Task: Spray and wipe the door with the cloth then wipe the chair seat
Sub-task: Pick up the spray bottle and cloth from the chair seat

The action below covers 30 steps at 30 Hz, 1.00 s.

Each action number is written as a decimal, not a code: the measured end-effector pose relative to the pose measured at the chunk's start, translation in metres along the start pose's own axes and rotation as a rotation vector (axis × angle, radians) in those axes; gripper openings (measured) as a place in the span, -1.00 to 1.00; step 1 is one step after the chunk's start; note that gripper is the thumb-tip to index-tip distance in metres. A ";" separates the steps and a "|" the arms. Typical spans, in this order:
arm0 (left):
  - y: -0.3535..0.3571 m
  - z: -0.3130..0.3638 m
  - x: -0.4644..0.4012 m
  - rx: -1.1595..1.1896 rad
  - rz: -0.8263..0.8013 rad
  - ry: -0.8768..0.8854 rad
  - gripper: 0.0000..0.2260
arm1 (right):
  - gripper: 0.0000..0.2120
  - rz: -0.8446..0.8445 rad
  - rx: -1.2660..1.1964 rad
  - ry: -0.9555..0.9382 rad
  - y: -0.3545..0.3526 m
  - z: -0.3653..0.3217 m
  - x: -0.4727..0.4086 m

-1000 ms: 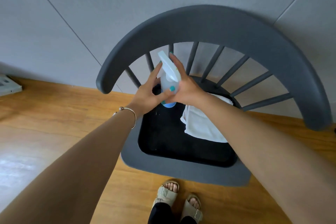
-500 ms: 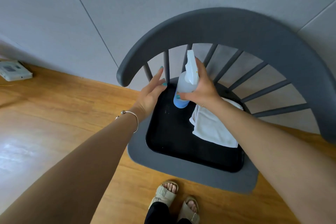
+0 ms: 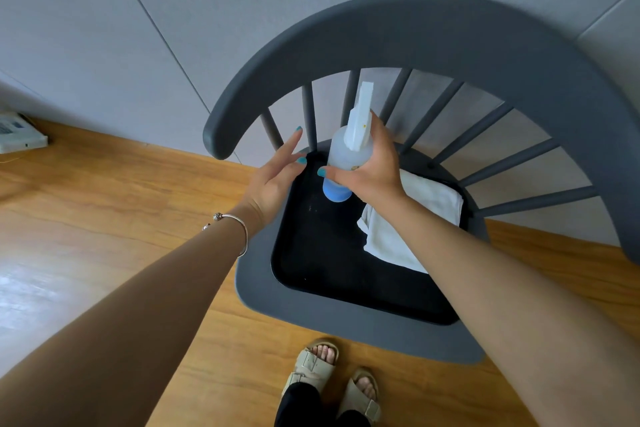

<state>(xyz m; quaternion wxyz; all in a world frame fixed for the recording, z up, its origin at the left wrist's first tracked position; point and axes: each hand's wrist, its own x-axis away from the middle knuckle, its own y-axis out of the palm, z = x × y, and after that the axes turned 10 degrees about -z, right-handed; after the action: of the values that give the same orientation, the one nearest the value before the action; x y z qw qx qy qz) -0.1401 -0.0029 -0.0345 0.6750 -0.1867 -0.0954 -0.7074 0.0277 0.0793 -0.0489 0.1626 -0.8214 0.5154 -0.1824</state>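
Observation:
My right hand (image 3: 372,170) grips a translucent spray bottle (image 3: 346,152) with blue liquid at its bottom and a white trigger head, held upright above the back of the black chair seat (image 3: 329,253). To its left, my left hand (image 3: 273,177) hovers with fingers spread and holds nothing. On the right side of the seat a folded white cloth (image 3: 429,198) lies, partly hidden by my right forearm. The grey chair (image 3: 433,35) has a curved backrest and spindles. No door is recognisable in view.
A grey panelled wall (image 3: 173,10) rises directly behind the chair. Wooden floor (image 3: 104,201) spreads to the left. A flat white device (image 3: 17,132) lies on the floor by the wall at far left. My sandalled feet (image 3: 332,378) stand just in front of the chair.
My left hand let go of the bottle and drew away to the left. The right hand keeps the bottle and has turned it more upright. My view shifted left, so the chair sits further right.

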 end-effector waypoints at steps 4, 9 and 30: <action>0.006 0.004 -0.005 0.103 0.012 -0.014 -0.54 | -0.09 0.025 -0.002 0.024 0.002 -0.001 -0.003; 0.012 0.007 -0.011 0.131 0.029 -0.011 -0.56 | -0.08 0.041 -0.046 0.035 0.007 0.001 0.002; 0.040 0.021 -0.023 -0.332 0.041 0.046 -0.40 | -0.09 0.191 -0.024 0.014 -0.049 -0.008 0.045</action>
<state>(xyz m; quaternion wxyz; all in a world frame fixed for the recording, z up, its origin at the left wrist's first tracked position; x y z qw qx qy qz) -0.0970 0.0234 -0.0285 0.6513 -0.2812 0.0421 -0.7035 0.0809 0.0588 -0.0134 0.1656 -0.7692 0.5946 -0.1657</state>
